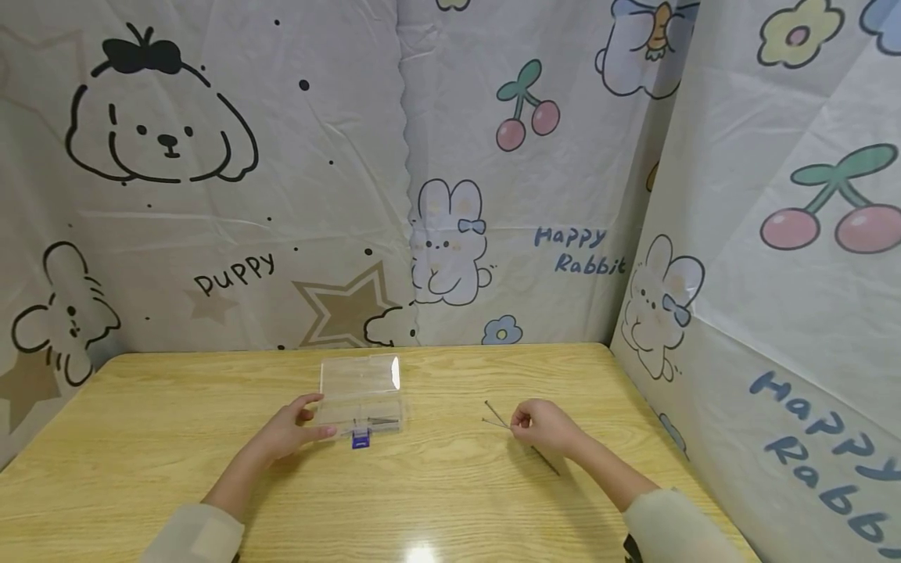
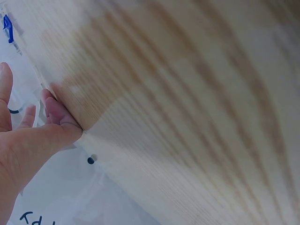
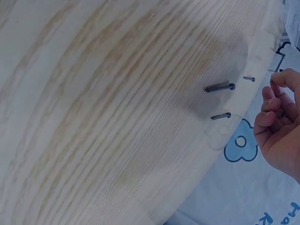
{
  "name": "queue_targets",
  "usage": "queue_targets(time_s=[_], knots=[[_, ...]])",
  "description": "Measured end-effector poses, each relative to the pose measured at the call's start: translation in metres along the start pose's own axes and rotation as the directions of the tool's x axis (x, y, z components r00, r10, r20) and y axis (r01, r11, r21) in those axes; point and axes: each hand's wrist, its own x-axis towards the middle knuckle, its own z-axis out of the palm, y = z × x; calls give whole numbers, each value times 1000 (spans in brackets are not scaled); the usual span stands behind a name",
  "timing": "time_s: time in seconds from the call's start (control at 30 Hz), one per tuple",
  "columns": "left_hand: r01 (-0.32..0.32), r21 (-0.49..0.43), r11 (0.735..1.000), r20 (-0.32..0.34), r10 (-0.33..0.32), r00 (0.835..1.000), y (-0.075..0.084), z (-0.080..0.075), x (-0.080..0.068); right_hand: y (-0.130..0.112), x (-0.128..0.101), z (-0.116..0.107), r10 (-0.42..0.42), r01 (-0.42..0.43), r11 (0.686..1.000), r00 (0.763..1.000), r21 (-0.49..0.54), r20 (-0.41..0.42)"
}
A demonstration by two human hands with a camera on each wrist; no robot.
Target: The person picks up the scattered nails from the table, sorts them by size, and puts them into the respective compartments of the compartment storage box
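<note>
In the head view a clear plastic box point(image 1: 359, 403) lies on the table with its lid point(image 1: 355, 374) folded back. A blue latch point(image 1: 360, 439) hangs from its front, and a few thin dark nails point(image 1: 383, 421) show inside. My left hand point(image 1: 288, 428) rests at the box's left side, thumb along the front corner and fingers loosely bent at the left edge. Off to the right, my right hand point(image 1: 545, 426) pinches a nail point(image 3: 280, 63) between thumb and fingertips, its headed end sticking out. Loose nails point(image 3: 219, 87) lie on the table close by that hand; one point(image 1: 546, 461) lies under its near side.
The wood-grain table point(image 1: 422, 500) ends at the back against a hanging cloth point(image 1: 338, 195) printed with cartoon animals. Another cloth wall point(image 1: 788, 313) runs along the right side. Pale sleeves point(image 1: 200, 536) cover both forearms.
</note>
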Motion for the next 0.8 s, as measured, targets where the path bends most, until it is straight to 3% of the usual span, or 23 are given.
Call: queue_targets(time_s=[0.3, 0.8], knots=[[-7, -8, 1000, 2, 7, 1000, -1, 0, 0, -12, 8, 3, 13, -13, 1000, 1000, 11, 1], [-23, 3, 1000, 5, 23, 1000, -1, -1, 0, -35, 30, 10, -66, 66, 998, 998, 14, -1]])
